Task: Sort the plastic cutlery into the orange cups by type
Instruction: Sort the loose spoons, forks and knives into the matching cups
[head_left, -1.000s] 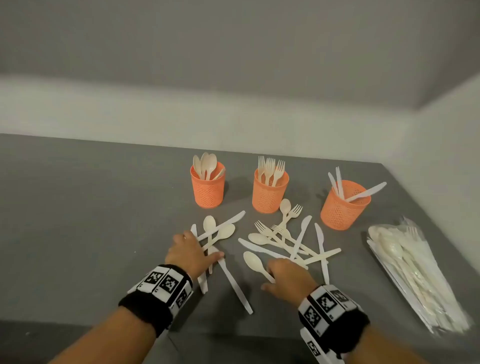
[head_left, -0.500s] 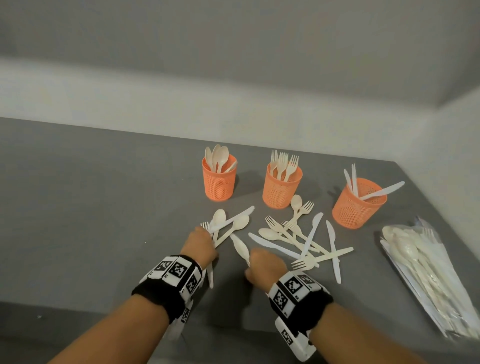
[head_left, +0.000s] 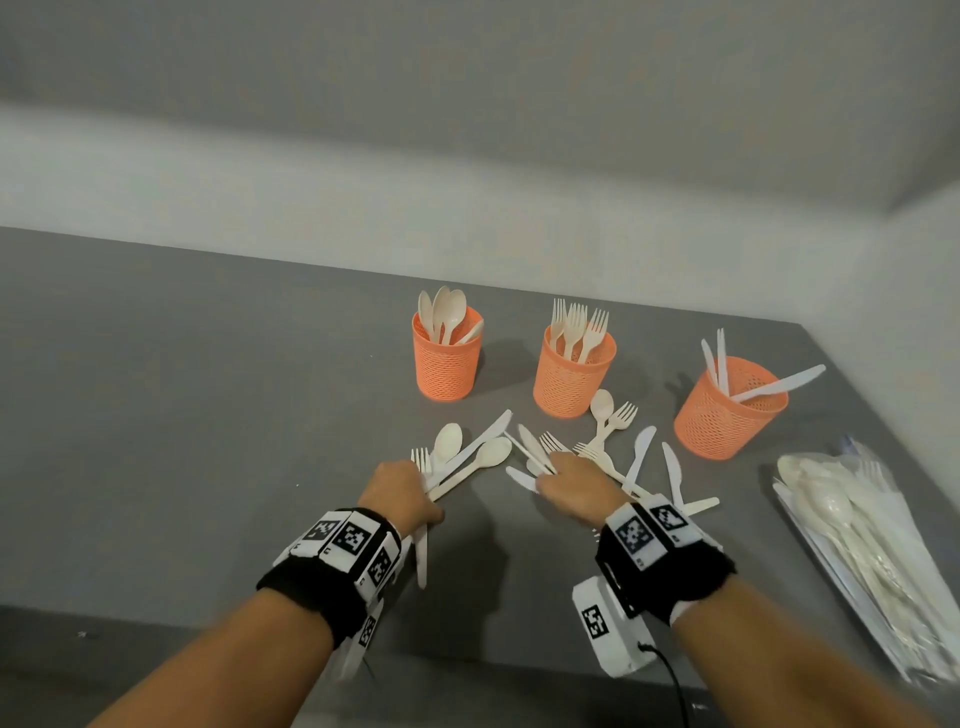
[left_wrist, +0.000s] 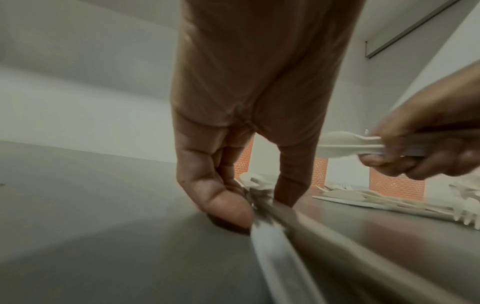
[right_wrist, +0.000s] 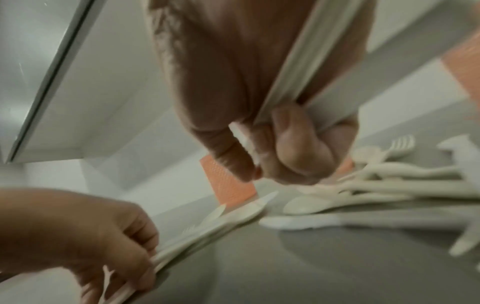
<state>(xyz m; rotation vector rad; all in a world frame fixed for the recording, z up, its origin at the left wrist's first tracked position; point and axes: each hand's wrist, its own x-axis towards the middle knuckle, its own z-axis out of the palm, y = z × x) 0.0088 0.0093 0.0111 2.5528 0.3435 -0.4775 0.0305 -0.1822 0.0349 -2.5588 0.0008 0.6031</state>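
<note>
- Plastic cutlery (head_left: 597, 452) is scattered on a grey table (head_left: 208, 415), just ahead of both hands and short of three orange cups; spoons, forks and knives lie crossed over one another.
- Pale cream or white pieces are seen, thin and smooth, with long flat handles.
- Each mesh cup already holds one type: spoons in the cup (head_left: 447, 353) beyond the left hand, forks in the middle cup (head_left: 574, 371), knives in the cup (head_left: 727, 410) beyond and outward of the right hand.
- The left hand (head_left: 402, 493) is curled down onto the table, and a handle is pinched between thumb and fingertips (left_wrist: 226, 203); blur hides whether it is a fork or a knife.
- The right hand (head_left: 576, 486) is closed round what looks like a knife (right_wrist: 245, 142), apparently lifted clear of the pile.
- One piece per hand seems to be gathered so that each can be carried to its matching cup.
- A clear bag of spare cutlery (head_left: 872, 545) lies outward of the right hand.
</note>
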